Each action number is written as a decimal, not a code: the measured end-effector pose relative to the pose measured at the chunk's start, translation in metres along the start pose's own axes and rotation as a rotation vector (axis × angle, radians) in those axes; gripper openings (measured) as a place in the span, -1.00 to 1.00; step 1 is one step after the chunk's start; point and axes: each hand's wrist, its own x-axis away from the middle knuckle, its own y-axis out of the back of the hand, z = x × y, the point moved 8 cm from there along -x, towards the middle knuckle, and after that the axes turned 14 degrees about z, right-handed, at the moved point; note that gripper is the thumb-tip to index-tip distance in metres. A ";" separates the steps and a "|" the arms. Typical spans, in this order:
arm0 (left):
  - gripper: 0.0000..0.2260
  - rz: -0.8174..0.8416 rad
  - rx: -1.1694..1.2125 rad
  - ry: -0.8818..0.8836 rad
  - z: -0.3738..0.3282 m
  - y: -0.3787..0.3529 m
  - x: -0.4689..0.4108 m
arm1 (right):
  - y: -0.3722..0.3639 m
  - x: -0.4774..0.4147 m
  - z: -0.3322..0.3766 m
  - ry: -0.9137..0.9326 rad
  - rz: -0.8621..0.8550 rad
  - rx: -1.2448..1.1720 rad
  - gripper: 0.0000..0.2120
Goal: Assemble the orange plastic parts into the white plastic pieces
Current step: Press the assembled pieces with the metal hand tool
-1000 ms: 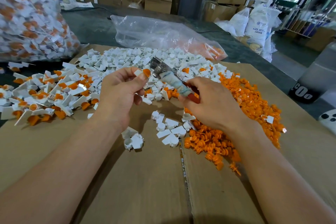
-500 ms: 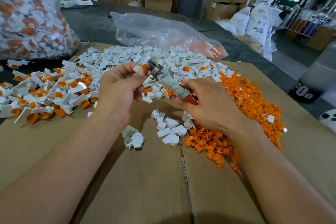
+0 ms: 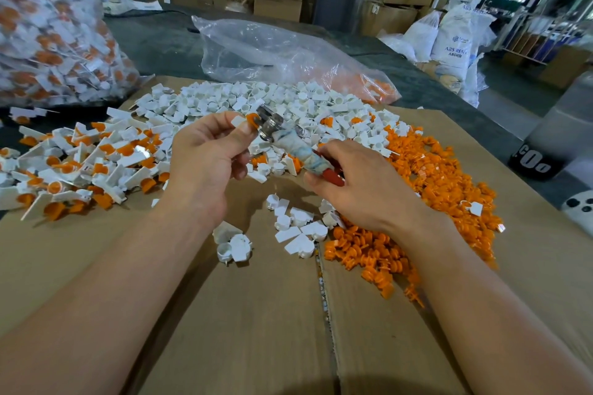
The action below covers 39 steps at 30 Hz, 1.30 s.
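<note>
Pinching orange-filled white piece (image 3: 244,121) against metal-tipped tool (image 3: 296,147)

On the cardboard sheet (image 3: 256,330) before you, the assembled pieces (image 3: 73,163) lie to your left, the unfilled pieces (image 3: 256,99) are heaped along the far edge, and the loose insert parts (image 3: 442,183) spread to your right. Behind the sheet, on the tabletop (image 3: 160,42), a plastic bag (image 3: 272,54) lies ahead and a packed bag (image 3: 48,26) sits far left.
</note>
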 end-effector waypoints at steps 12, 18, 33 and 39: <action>-0.80 0.035 0.001 -0.032 -0.001 -0.003 -0.001 | 0.004 0.005 0.006 0.069 0.014 -0.073 -0.68; -0.82 0.058 0.015 -0.042 -0.002 -0.005 -0.001 | 0.008 0.006 0.008 0.082 -0.007 -0.075 -0.78; -0.77 0.006 0.005 0.022 0.007 0.000 -0.001 | 0.005 0.003 0.009 0.046 -0.018 -0.070 -0.80; -0.75 -0.002 -0.012 0.028 0.008 0.001 -0.001 | 0.003 0.003 0.010 0.041 -0.020 -0.072 -0.82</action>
